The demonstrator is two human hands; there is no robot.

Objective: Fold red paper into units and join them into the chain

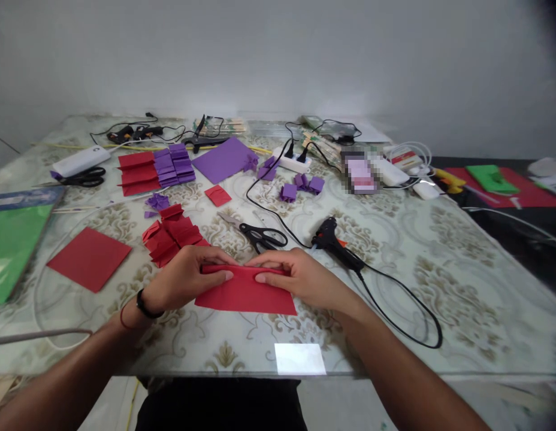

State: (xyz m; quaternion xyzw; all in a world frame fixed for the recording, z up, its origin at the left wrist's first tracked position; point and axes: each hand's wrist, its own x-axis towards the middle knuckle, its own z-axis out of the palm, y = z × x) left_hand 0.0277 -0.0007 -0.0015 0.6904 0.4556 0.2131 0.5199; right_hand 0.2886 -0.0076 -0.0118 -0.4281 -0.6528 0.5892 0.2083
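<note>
A sheet of red paper (248, 294) lies near the front of the table, its far edge folded over. My left hand (192, 275) pinches the fold at its left part, thumb on top and fingers behind. At the right part of the same fold, my right hand (296, 272) grips in the same way. Folded red paper pieces (172, 233) rest just beyond my left hand. Black-handled scissors (260, 234) lie open behind the sheet, and a black glue gun (338, 245) is to the right of my right hand.
A red paper square (90, 258) is at the left, beside a green sheet pack (12, 245). Farther back are a purple sheet (224, 159), folded purple pieces (174, 166), a white power strip (292, 160) and a phone (360, 172). The glue gun's cable (422, 293) loops at the right.
</note>
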